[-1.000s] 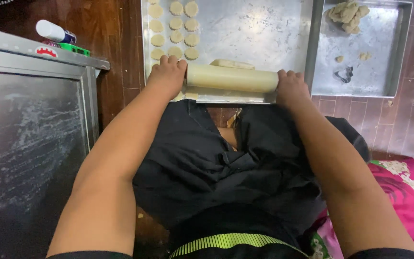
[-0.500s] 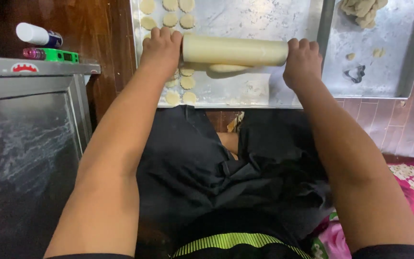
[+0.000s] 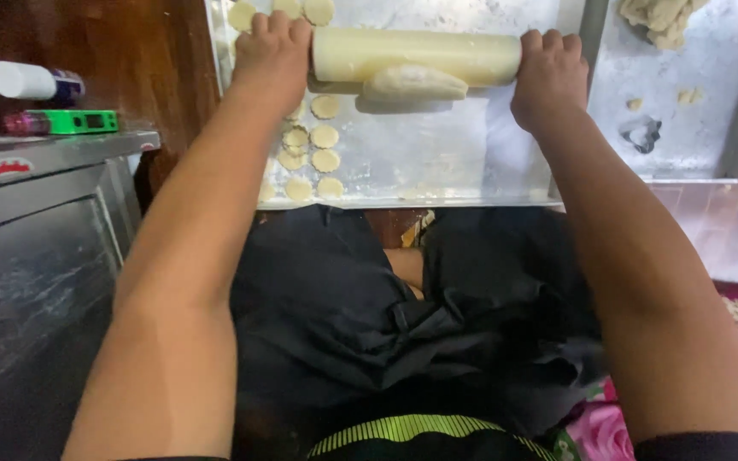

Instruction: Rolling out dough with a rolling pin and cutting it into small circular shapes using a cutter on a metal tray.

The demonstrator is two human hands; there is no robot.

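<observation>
A dark wooden floor runs under two metal trays, with a steel cabinet (image 3: 36,222) at nine o'clock. Past the dark apron, small scalloped dough rounds (image 3: 313,158) sit at eleven o'clock on the near tray (image 3: 437,171). At twelve, the left hand (image 3: 271,55) and right hand (image 3: 548,72) press curled fingers on the ends of a pale rolling pin (image 3: 416,55), which rides over a dough lump (image 3: 412,83) (barely flattened). Rolling looks under way; next calls for even downward pressure. A cutter (image 3: 642,134) lies at one o'clock.
</observation>
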